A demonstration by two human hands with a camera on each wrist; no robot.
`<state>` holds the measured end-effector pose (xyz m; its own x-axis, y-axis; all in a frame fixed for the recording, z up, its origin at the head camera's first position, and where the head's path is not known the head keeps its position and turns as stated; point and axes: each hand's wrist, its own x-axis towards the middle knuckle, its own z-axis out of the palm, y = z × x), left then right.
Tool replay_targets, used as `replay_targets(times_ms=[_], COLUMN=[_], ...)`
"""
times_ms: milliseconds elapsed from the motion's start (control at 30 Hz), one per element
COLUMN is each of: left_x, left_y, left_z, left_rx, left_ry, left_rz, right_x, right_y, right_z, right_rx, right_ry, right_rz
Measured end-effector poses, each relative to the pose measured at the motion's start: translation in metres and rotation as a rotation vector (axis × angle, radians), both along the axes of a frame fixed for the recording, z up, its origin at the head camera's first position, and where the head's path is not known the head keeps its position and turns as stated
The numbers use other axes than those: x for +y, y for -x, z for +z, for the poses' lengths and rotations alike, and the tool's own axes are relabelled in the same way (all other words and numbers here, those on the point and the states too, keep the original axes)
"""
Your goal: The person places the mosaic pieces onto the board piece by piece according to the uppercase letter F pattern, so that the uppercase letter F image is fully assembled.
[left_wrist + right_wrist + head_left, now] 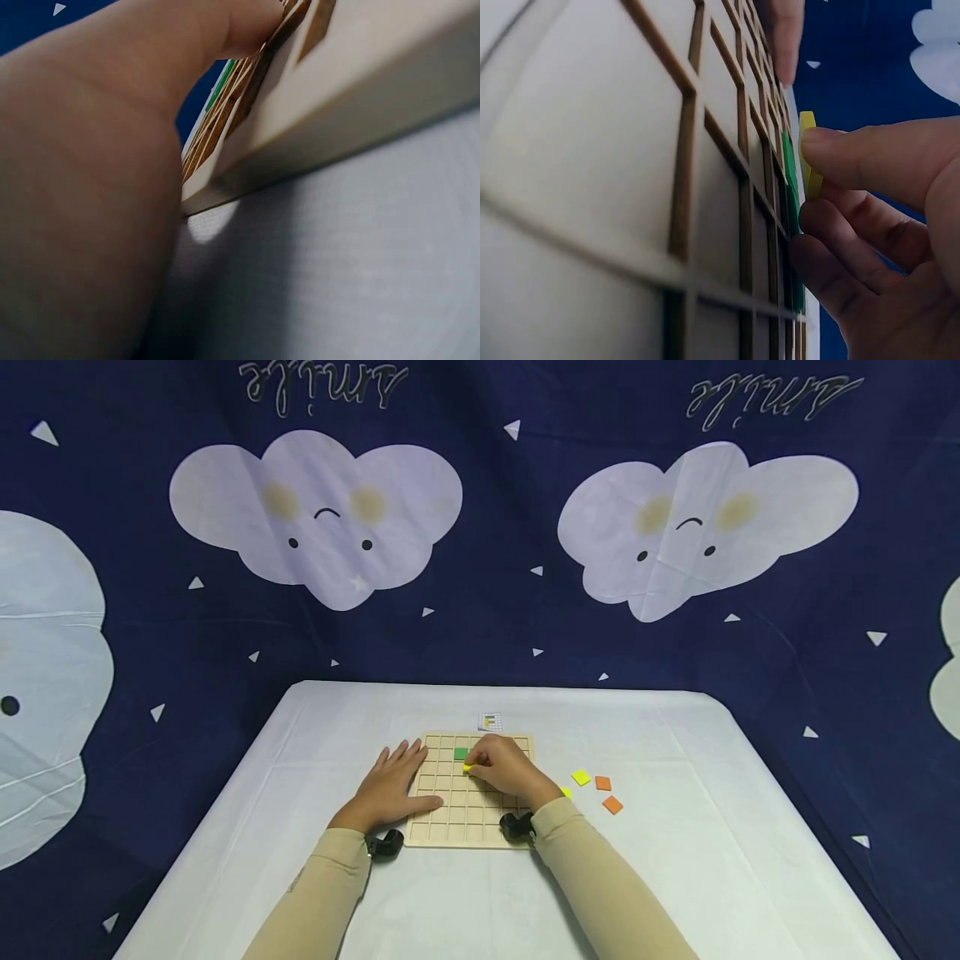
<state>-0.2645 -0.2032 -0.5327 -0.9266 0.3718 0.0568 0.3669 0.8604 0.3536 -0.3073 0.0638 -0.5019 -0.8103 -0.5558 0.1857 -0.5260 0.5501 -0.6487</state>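
Observation:
A pale wooden grid board [457, 835] lies on the white table, divided into square cells. Green square tiles [461, 753] sit in its far rows, partly hidden by the right hand. My right hand [506, 766] pinches a yellow square tile [808, 154] between thumb and fingers, close over the board near the green. In the right wrist view the tile stands on edge beside the green tiles. My left hand [390, 789] is spread along the board's left side, its thumb [427, 803] resting over the near left cells.
Right of the board lie loose yellow tiles [581, 777] and orange tiles [612, 805]. A small printed card [490, 722] with a coloured grid lies behind the board. The white table [360, 710] meets a dark blue cloth [480, 635] with clouds.

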Motion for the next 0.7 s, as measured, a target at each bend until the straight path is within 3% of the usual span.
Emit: replay_targets(times_ms=[700], left_x=[0.0], left_y=[0.0], left_z=[0.0], left_rx=[0.0], left_ry=[0.001], left_rz=[-0.004], right_x=[-0.021], right_y=[0.005], right_z=[-0.002], right_rx=[0.083], right_ry=[-0.115], right_rz=[0.005])
